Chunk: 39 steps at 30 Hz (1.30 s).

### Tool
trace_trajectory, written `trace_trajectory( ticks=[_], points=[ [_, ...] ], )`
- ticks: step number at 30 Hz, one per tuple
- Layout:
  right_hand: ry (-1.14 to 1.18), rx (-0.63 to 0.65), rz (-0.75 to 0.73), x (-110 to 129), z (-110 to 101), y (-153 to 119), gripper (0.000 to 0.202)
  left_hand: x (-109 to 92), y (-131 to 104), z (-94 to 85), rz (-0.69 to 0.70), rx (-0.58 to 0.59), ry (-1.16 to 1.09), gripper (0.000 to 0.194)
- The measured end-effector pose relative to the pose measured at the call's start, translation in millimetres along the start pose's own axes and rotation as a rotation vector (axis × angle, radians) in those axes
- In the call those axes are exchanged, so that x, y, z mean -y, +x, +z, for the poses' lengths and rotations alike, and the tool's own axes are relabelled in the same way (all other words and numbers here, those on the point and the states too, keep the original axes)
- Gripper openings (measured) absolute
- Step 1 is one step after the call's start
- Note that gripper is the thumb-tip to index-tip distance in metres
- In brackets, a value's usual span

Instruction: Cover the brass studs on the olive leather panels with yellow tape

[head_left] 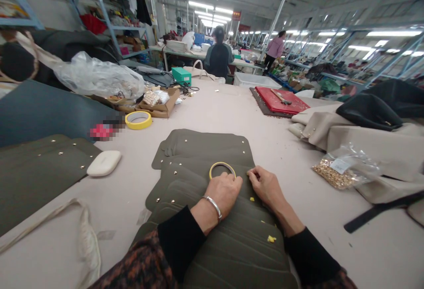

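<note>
A fanned stack of dark olive panels (205,147) with small gold studs lies in front of me on the table. Over its middle, my left hand (221,192) is closed on a thin roll of yellow tape (212,167), whose ring stands up past the knuckles. My right hand (265,185) is at the right edge of the panels, thumb and forefinger pinched together. What lies between those fingertips is too small to make out. Small yellow tape scraps (271,239) stick to the panels below the right hand.
A wide yellow tape roll (138,120), a white rounded case (104,163) and more olive panels (43,169) are at left. A hammer (281,97) rests on a red board (265,94). A bag of gold studs (341,169) lies right. People sit and stand beyond.
</note>
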State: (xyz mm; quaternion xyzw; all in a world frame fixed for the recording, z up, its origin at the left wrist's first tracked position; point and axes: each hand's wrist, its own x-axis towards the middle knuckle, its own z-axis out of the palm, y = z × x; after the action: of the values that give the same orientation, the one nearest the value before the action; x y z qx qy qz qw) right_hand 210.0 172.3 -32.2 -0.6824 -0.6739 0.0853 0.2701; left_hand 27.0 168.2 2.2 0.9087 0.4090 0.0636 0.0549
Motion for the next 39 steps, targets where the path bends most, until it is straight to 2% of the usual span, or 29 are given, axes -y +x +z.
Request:
trace_trajectory(
  ticks=[5,12,15,20,25,28,29,32,33,34,36,39],
  points=[
    [0.098,0.034,0.086,-1,-3,5,0.024,1,-1,2.6,-0.005,-0.024,-0.008,0.013],
    [0.513,0.171,0.352,-8,-11,1,0.034,2,-1,0.5,-0.009,-0.017,-0.020,0.012],
    [0.477,0.158,0.287,-7,-10,-3,0.033,2,0,0.9,-0.010,-0.016,-0.023,0.012],
    [0.161,0.003,0.044,-3,-4,-5,0.027,3,-1,1.5,-0.008,-0.029,-0.026,0.013],
    [-0.063,-0.006,-0.064,1,-1,-1,0.023,2,-1,-0.6,-0.006,-0.019,-0.040,0.014],
    [-0.017,0.019,-0.022,-1,-4,1,0.021,2,0,-1.7,-0.010,-0.010,-0.051,0.015],
    [0.040,0.025,0.028,-2,-5,2,0.026,2,0,-1.9,-0.014,-0.006,-0.056,0.015],
    [0.284,-0.001,0.204,-10,-11,1,0.058,3,0,-1.6,-0.021,-0.018,-0.063,0.014],
    [0.344,-0.028,0.217,-12,-14,0,0.057,4,0,-1.2,-0.022,-0.024,-0.063,0.013],
    [0.366,-0.058,0.188,-14,-16,-1,0.051,4,0,-0.8,-0.021,-0.030,-0.063,0.013],
    [0.284,-0.099,0.021,-16,-21,-4,0.032,4,0,0.2,-0.019,-0.035,-0.061,0.012],
    [0.074,-0.023,-0.289,-13,-26,-4,0.019,5,-1,1.3,-0.016,-0.047,-0.056,0.012]
  ],
)
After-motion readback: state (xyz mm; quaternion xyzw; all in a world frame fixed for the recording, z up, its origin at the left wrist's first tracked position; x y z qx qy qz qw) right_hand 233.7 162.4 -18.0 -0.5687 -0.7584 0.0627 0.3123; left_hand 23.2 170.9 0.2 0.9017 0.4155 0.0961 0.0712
